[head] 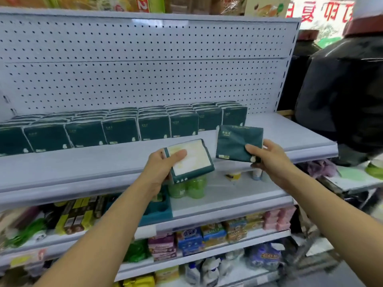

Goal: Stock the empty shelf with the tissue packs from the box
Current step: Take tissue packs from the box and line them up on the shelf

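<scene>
While each hand (163, 162) grips a pack (189, 160), rows of packs (124, 125) behind, green bottles (188, 187) below

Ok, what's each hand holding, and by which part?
Left hand grips a tissue pack by its left end; right hand pinches another pack at its lower right corner.
</scene>
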Tool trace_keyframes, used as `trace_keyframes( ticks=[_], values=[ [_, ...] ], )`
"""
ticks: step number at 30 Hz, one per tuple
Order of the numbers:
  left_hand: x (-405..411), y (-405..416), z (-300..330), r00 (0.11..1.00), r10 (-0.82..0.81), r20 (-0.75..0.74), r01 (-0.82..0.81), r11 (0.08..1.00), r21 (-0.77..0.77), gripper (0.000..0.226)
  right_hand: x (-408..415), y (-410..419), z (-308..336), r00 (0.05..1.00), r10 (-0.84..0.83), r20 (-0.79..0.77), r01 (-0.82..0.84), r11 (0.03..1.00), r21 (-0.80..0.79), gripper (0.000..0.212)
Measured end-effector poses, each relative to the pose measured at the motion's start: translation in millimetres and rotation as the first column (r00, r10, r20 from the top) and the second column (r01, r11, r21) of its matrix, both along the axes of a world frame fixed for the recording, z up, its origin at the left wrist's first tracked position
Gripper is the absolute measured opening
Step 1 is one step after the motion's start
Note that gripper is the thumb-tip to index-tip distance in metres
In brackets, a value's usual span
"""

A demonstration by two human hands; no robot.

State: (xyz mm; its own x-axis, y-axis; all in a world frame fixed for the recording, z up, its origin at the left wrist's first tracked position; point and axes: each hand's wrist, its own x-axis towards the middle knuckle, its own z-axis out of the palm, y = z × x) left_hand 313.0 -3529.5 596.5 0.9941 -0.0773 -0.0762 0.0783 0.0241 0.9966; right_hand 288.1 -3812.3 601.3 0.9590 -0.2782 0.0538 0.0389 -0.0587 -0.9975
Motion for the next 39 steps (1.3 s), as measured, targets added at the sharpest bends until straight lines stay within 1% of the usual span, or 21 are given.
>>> trace_keyframes(
  ticks=[4,5,8,10,11,12,14,15,16,20,25,28,32,35,37,38,39],
  values=[
    [43,-2,7,0.998,0.031,0.058,-0.033,0.999,0.036,0.035,47,-11,-2,0.996,-0.089,0.024,0.091,0.989,-0.113,0.038],
    [53,-1,8,0.997,0.032,0.067,-0.036,0.998,0.060,0.041,59,-12,-5,0.996,-0.088,0.023,0.090,0.984,-0.155,0.038],
    [85,1,9,0.997,0.024,0.073,-0.032,0.993,0.116,0.073,98,-14,-12,0.998,-0.066,0.013,0.067,0.960,-0.271,0.032],
    [105,1,7,0.998,0.015,0.063,-0.023,0.992,0.127,0.088,125,-15,-13,0.998,-0.064,0.029,0.070,0.937,-0.343,0.027],
    [115,0,6,0.999,-0.002,0.041,-0.003,0.991,0.131,0.092,139,-16,-13,0.997,-0.073,0.034,0.081,0.922,-0.378,0.026],
    [123,-2,6,0.999,-0.024,0.026,0.021,0.991,0.131,0.087,151,-17,-13,0.996,-0.084,0.031,0.089,0.914,-0.397,0.027],
    [140,-7,4,0.998,-0.061,0.011,0.060,0.990,0.128,0.055,174,-21,-14,0.996,-0.090,0.021,0.091,0.913,-0.397,0.028],
    [149,-9,2,0.997,-0.073,0.005,0.071,0.989,0.129,0.044,184,-23,-15,0.995,-0.093,0.023,0.094,0.910,-0.405,0.028],
    [157,-11,2,0.997,-0.079,0.002,0.078,0.988,0.132,0.038,193,-24,-16,0.995,-0.095,0.029,0.099,0.900,-0.425,0.029],
    [175,-15,3,0.993,-0.116,-0.003,0.115,0.984,0.134,0.034,220,-21,-15,0.996,-0.076,0.049,0.091,0.874,-0.477,0.027],
    [180,-17,4,0.991,-0.136,-0.007,0.136,0.984,0.114,0.031,238,-16,-17,0.992,-0.077,0.104,0.117,0.877,-0.466,0.037],
    [179,-18,5,0.992,-0.123,-0.003,0.122,0.986,0.111,0.029,244,-15,-19,0.991,-0.078,0.110,0.122,0.871,-0.477,0.036],
    [178,-19,7,0.996,-0.093,0.003,0.092,0.986,0.137,0.033,249,-15,-22,0.990,-0.046,0.133,0.107,0.863,-0.494,0.034],
    [175,-22,10,0.997,-0.073,0.011,0.070,0.988,0.135,0.033,248,-16,-21,0.992,-0.048,0.116,0.099,0.863,-0.496,0.038],
    [171,-26,12,0.998,-0.056,0.015,0.054,0.991,0.122,0.031,243,-18,-20,0.981,-0.103,0.164,0.177,0.826,-0.535,0.048],
    [170,-29,13,0.999,-0.048,0.014,0.046,0.993,0.108,0.030,240,-19,-19,0.965,-0.120,0.235,0.237,0.781,-0.577,0.055],
    [169,-32,14,0.999,-0.041,0.007,0.040,0.996,0.082,0.030,235,-19,-18,0.939,-0.078,0.335,0.288,0.710,-0.642,0.062]
  ],
)
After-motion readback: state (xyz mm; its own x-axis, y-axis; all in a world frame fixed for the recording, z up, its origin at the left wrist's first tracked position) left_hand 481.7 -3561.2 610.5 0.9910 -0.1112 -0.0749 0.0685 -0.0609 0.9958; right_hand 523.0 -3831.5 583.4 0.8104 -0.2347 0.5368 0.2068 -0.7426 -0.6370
